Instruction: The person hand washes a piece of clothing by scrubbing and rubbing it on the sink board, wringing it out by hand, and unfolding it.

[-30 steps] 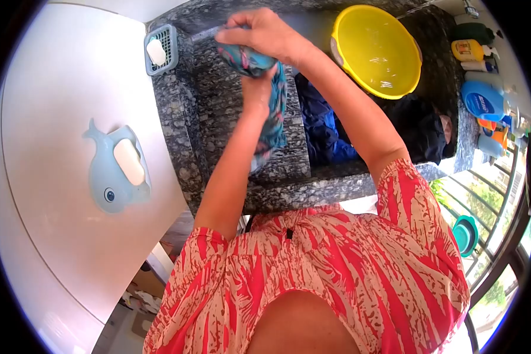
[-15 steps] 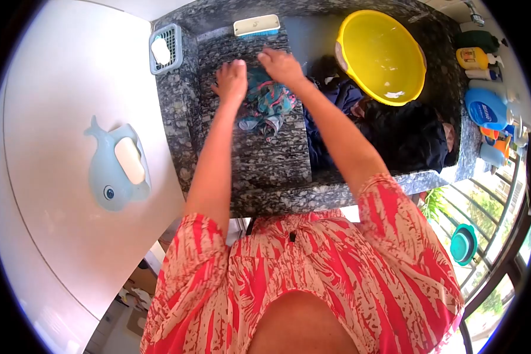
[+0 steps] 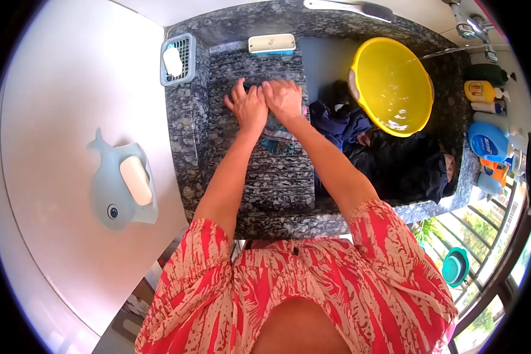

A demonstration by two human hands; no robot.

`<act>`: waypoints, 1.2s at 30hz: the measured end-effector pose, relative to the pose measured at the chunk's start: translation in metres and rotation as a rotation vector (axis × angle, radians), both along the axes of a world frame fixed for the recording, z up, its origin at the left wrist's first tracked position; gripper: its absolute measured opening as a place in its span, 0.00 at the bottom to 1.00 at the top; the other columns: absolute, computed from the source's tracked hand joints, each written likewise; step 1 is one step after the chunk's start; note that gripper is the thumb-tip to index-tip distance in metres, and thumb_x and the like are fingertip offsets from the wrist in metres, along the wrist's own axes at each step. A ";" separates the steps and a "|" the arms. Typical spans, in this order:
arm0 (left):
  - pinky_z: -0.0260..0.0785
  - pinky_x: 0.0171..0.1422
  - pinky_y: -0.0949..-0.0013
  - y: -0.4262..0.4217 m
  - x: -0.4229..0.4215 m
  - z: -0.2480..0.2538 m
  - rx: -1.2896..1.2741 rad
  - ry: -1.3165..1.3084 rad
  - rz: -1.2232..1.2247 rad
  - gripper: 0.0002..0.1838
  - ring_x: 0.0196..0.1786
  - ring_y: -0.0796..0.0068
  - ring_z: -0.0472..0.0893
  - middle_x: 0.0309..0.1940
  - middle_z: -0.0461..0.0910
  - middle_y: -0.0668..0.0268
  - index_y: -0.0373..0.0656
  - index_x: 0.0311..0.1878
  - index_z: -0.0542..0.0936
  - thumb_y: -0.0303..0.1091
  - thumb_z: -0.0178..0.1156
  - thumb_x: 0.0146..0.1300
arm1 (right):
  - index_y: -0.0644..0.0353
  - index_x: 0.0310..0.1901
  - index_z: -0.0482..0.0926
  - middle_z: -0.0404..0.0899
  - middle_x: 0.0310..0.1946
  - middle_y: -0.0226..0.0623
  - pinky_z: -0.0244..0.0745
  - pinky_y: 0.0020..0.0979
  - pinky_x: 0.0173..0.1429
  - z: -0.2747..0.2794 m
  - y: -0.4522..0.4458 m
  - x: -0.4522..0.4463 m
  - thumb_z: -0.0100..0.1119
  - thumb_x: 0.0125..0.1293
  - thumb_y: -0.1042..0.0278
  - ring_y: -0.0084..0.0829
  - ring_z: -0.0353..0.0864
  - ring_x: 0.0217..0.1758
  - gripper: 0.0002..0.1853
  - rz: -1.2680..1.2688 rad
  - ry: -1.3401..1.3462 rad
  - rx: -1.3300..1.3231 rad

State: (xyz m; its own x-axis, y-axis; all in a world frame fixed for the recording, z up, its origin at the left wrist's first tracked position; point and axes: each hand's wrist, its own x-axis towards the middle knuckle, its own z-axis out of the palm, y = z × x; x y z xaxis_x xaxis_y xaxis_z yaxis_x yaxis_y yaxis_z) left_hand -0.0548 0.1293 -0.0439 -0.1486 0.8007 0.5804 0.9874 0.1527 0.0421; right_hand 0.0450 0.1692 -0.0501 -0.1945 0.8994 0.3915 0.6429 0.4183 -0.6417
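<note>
Cloth (image 3: 277,145), patterned and bunched, lies on the ribbed slab (image 3: 253,189), directly beneath the hands and showing on their near side. Left hand (image 3: 251,109) and right hand (image 3: 283,100) are together, side by side and palms down, their inner edges meeting; whether the fingers grip the fabric cannot be told. Governing relation: the visible part trails nearward between the wrists, closer to the right forearm, with a small patch at the right hand's outer edge. Its long axis cannot be determined — most of it is covered. Beyond the fingertips, at the slab's far end, a brush (image 3: 271,43) lies crosswise, apart from both hands. To the right, past the slab's edge, dark clothes (image 3: 401,168) lie in the sink, close by the right forearm; the yellow basin (image 3: 367,76) stands farther off, a thin stream from the tap (image 3: 488,44) reaching towards it. Far left — a soap (image 3: 172,61) in a dish (image 3: 189,50), well apart from the left hand.
</note>
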 end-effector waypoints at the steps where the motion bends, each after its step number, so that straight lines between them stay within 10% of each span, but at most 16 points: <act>1: 0.63 0.44 0.48 -0.008 0.007 0.010 -0.060 -0.348 -0.003 0.18 0.41 0.52 0.76 0.33 0.78 0.59 0.44 0.31 0.79 0.43 0.46 0.71 | 0.59 0.23 0.79 0.79 0.25 0.44 0.71 0.44 0.41 0.008 -0.009 0.006 0.53 0.66 0.58 0.46 0.77 0.31 0.17 0.060 0.176 -0.071; 3: 0.62 0.44 0.48 -0.040 0.026 0.027 -0.176 -1.037 -0.016 0.18 0.41 0.51 0.76 0.32 0.77 0.58 0.43 0.31 0.78 0.42 0.46 0.72 | 0.60 0.23 0.79 0.79 0.26 0.45 0.71 0.45 0.41 0.023 -0.043 0.024 0.53 0.66 0.58 0.48 0.77 0.32 0.18 0.184 0.533 -0.208; 6: 0.63 0.43 0.46 -0.081 0.042 0.017 -0.261 -0.582 -0.082 0.14 0.40 0.49 0.77 0.32 0.77 0.55 0.42 0.33 0.77 0.39 0.48 0.69 | 0.61 0.23 0.77 0.77 0.26 0.48 0.70 0.47 0.42 0.008 -0.078 0.045 0.52 0.66 0.61 0.51 0.75 0.32 0.17 0.266 0.322 -0.204; 9: 0.63 0.43 0.47 -0.033 0.014 -0.019 -0.204 -0.736 -0.075 0.13 0.41 0.51 0.77 0.33 0.78 0.56 0.41 0.35 0.77 0.39 0.50 0.68 | 0.61 0.27 0.77 0.78 0.27 0.48 0.71 0.48 0.42 -0.012 -0.025 0.014 0.52 0.66 0.60 0.51 0.77 0.33 0.15 0.218 0.056 -0.309; 12: 0.64 0.43 0.48 0.017 0.003 -0.002 0.154 -0.157 0.008 0.14 0.40 0.50 0.77 0.32 0.77 0.54 0.39 0.36 0.77 0.40 0.49 0.69 | 0.61 0.35 0.79 0.81 0.30 0.48 0.73 0.49 0.44 -0.015 0.010 -0.002 0.52 0.66 0.56 0.52 0.79 0.35 0.16 0.100 0.075 -0.001; 15: 0.63 0.42 0.49 -0.007 0.006 -0.015 -0.038 -0.462 -0.027 0.15 0.39 0.48 0.76 0.32 0.77 0.51 0.38 0.36 0.76 0.42 0.50 0.69 | 0.60 0.50 0.78 0.82 0.38 0.48 0.73 0.46 0.51 -0.005 -0.016 0.003 0.52 0.67 0.56 0.50 0.79 0.43 0.18 -0.116 -0.013 -0.208; 16: 0.62 0.43 0.49 -0.025 0.009 -0.001 -0.241 -0.950 -0.085 0.16 0.40 0.48 0.74 0.33 0.76 0.50 0.37 0.36 0.76 0.42 0.52 0.69 | 0.62 0.52 0.79 0.82 0.44 0.49 0.71 0.43 0.55 0.028 -0.033 0.016 0.54 0.66 0.53 0.49 0.79 0.49 0.21 -0.044 0.255 -0.570; 22: 0.63 0.43 0.48 -0.058 0.028 -0.009 -0.061 -0.650 -0.134 0.12 0.39 0.48 0.74 0.31 0.75 0.54 0.40 0.31 0.74 0.37 0.51 0.67 | 0.60 0.23 0.78 0.78 0.25 0.50 0.72 0.50 0.44 -0.016 -0.049 0.022 0.49 0.67 0.63 0.52 0.76 0.32 0.16 0.140 0.097 -0.132; 29: 0.63 0.45 0.52 -0.027 0.027 0.032 -0.126 -1.023 0.024 0.19 0.41 0.48 0.75 0.33 0.79 0.55 0.38 0.26 0.75 0.41 0.49 0.70 | 0.60 0.23 0.75 0.75 0.26 0.43 0.63 0.45 0.37 0.027 -0.032 0.026 0.54 0.63 0.62 0.47 0.72 0.31 0.14 0.153 0.323 -0.041; 31: 0.62 0.43 0.52 -0.075 0.050 0.021 0.141 -0.826 -0.100 0.15 0.40 0.49 0.74 0.32 0.77 0.55 0.38 0.28 0.75 0.37 0.50 0.69 | 0.58 0.23 0.74 0.74 0.26 0.41 0.62 0.43 0.37 0.029 -0.070 0.044 0.55 0.63 0.64 0.45 0.71 0.30 0.12 0.245 0.291 -0.017; 36: 0.60 0.43 0.47 -0.044 0.023 -0.011 -0.113 -0.516 -0.061 0.14 0.38 0.52 0.74 0.29 0.76 0.57 0.40 0.29 0.75 0.36 0.49 0.69 | 0.57 0.20 0.75 0.76 0.20 0.43 0.71 0.47 0.36 -0.007 -0.032 0.020 0.53 0.65 0.63 0.45 0.76 0.26 0.15 0.232 0.115 -0.087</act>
State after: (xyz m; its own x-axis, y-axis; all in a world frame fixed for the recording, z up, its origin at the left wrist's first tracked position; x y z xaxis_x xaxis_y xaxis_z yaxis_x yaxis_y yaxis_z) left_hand -0.0320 0.0858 -0.0553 -0.3437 0.8699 0.3537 0.8496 0.1276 0.5117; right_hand 0.0650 0.1372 -0.0570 -0.3577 0.8674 0.3458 0.4571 0.4856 -0.7452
